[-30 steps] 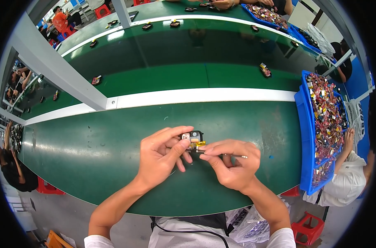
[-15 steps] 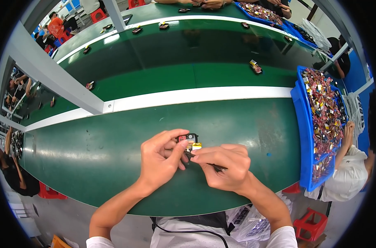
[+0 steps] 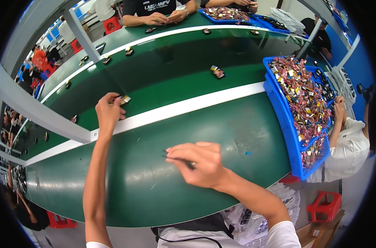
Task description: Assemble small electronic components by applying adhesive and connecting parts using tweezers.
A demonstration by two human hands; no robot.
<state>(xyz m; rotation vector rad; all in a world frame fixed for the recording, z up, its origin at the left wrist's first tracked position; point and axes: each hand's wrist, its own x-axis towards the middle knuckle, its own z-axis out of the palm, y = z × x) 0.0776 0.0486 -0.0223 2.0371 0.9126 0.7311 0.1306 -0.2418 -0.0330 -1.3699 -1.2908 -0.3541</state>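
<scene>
My left hand (image 3: pixel 108 111) is stretched out over the far side of the white rail, its fingers parted. At its fingertips, on the green belt, lies a small black device housing with a yellow-and-silver part (image 3: pixel 125 99); the fingers partly cover it. Above the near tabletop, my right hand (image 3: pixel 198 163) is closed around black tweezers (image 3: pixel 166 154), whose two tips stick out to the left with nothing visible between them. Most of the tweezers is hidden in the hand.
A white rail (image 3: pixel 188 105) divides the near green table (image 3: pixel 155 173) from the belt. Similar devices lie along the belt, one at centre right (image 3: pixel 217 72). At right stands a blue bin (image 3: pixel 274 99) heaped with wired parts. A grey post (image 3: pixel 35 107) rises at left. Other people sit around.
My left hand has gone from the near table to the belt, taking the device there. My right hand has come away from the device, still gripping the tweezers. The whole view has shifted.
</scene>
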